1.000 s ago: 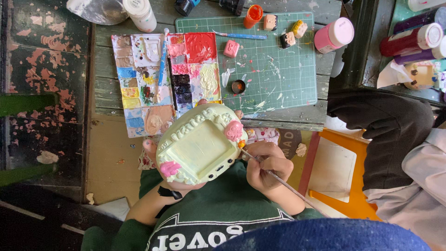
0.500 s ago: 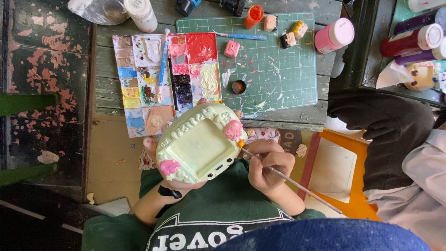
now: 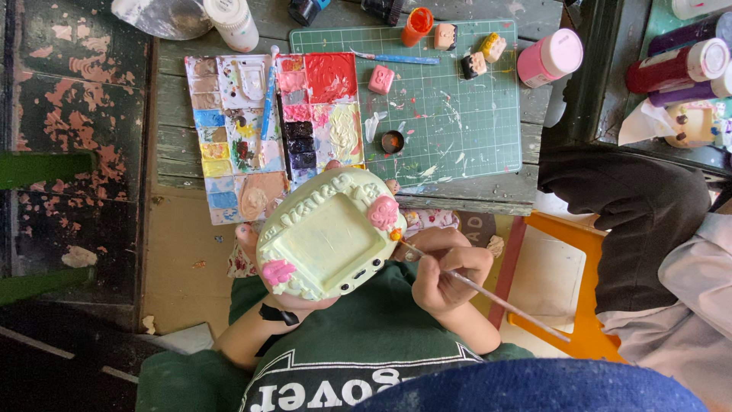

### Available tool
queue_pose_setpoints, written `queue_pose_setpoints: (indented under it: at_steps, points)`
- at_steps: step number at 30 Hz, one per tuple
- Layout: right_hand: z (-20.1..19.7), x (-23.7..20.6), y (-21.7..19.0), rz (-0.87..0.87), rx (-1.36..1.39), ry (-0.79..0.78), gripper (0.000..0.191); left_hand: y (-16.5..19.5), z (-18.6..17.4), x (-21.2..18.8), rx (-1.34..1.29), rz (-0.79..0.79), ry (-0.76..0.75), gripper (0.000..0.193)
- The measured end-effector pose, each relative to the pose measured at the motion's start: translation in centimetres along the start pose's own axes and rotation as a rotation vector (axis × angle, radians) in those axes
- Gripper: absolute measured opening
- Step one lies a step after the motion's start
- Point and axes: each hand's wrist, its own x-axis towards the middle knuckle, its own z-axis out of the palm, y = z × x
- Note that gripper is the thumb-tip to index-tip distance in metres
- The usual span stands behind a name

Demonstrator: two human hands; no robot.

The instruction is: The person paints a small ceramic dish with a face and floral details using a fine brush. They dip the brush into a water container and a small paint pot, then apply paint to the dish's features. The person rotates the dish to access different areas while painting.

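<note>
A pale green ceramic frame (image 3: pixel 329 233) with pink bows at two corners is tilted above my lap. My left hand (image 3: pixel 284 299) grips it from below and behind, mostly hidden by it. My right hand (image 3: pixel 446 268) holds a thin paintbrush (image 3: pixel 496 297) like a pen. The brush tip, loaded with orange paint, touches the frame's right edge beside the pink bow (image 3: pixel 383 212).
A paint palette (image 3: pixel 267 130) with several colours lies on the wooden table, a blue brush across it. A green cutting mat (image 3: pixel 457 107) carries small painted figures, an orange paint pot (image 3: pixel 416 24) and a pink bottle (image 3: pixel 549 57). Another person's dark sleeve (image 3: pixel 640 206) is at right.
The frame and both hands have shifted only slightly; the brush tip stays at the frame's right edge.
</note>
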Motion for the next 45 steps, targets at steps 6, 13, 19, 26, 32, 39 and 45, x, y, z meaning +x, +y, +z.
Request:
queue_pose_setpoints:
  at_steps: [6, 13, 19, 26, 32, 39, 45]
  points:
    - [0.2, -0.5, -0.2, 0.050, 0.178, 0.130, 0.022, 0.0, 0.4, -0.1, -0.053, -0.013, -0.107, 0.113]
    - [0.9, -0.4, 0.6, -0.029, 0.061, 0.041, 0.021, 0.3, 0.0, -0.2, 0.136, 0.018, -0.162, 0.123]
    - [1.6, -0.1, 0.5, 0.018, 0.042, 0.053, 0.020, -0.2, -0.4, -0.7, 0.257, 0.075, -0.196, 0.128]
    - [2.0, 0.5, 0.5, 0.019, -0.027, 0.041, 0.021, -0.4, -3.3, -0.1, -0.005, -0.364, 0.143, 0.115]
    - [2.0, 0.7, 0.2, 0.057, -0.094, 0.057, 0.020, -1.7, -6.3, 0.9, -0.905, -0.356, -0.109, 0.097]
    - [2.3, 1.0, 0.2, 0.013, -0.159, 0.050, 0.021, -1.7, -7.1, -0.6, -0.468, -0.335, -0.082, 0.107]
    - [2.2, 1.1, 0.2, 0.094, 0.010, 0.086, 0.019, -1.3, -9.9, -3.7, -0.058, -0.189, -0.086, 0.116]
